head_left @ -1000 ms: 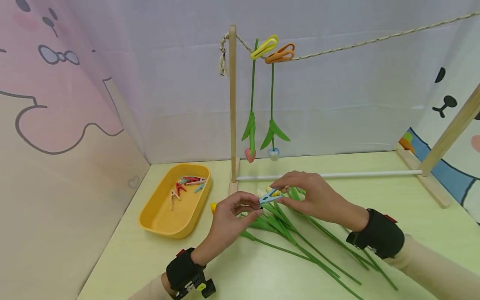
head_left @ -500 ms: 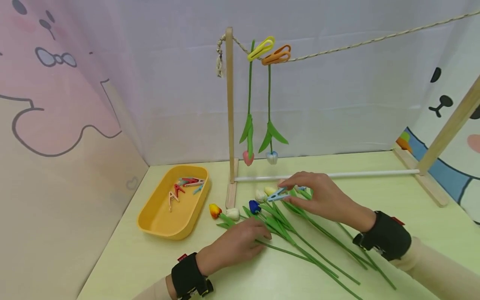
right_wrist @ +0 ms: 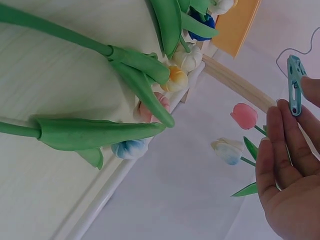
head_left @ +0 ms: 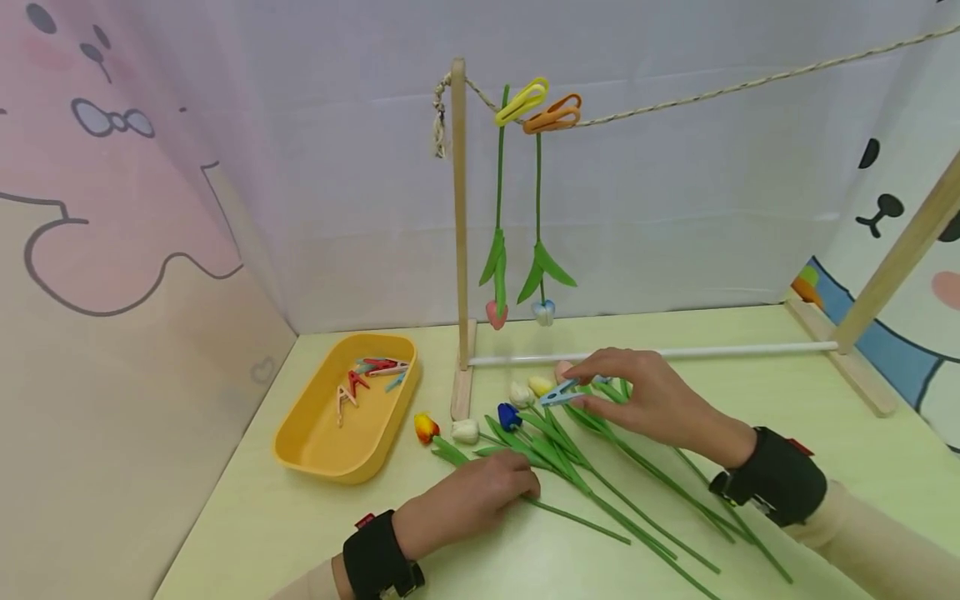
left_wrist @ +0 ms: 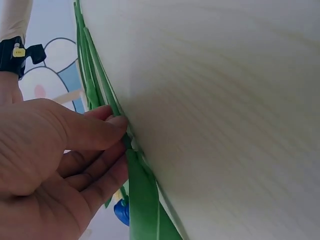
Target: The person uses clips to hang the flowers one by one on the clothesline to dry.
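Observation:
In the head view my left hand (head_left: pixel 480 496) pinches the green stem of an orange-and-yellow tulip (head_left: pixel 426 427) low over the table. Thumb and fingertips meet around that stem (left_wrist: pixel 126 139) in the left wrist view. My right hand (head_left: pixel 645 400) holds a light blue clothespin (head_left: pixel 559 393) between thumb and fingers, above the other tulips. Seen from the right wrist, the clothespin (right_wrist: pixel 295 85) is at the right edge, against the fingertips. Several more tulips lie on the table, among them a dark blue one (head_left: pixel 508 416) and a white one (head_left: pixel 466 431).
A yellow tray (head_left: pixel 337 442) with several clothespins stands at the left. From the rope (head_left: pixel 690 101), yellow (head_left: pixel 522 101) and orange (head_left: pixel 553 114) clothespins hang two tulips upside down. A wooden post (head_left: pixel 461 217) and white rod (head_left: pixel 720 350) stand behind the lying flowers.
My left hand has left the blue clothespin and dropped to a tulip stem, shifting that flower slightly toward me. My right hand keeps the clothespin and has moved a little right.

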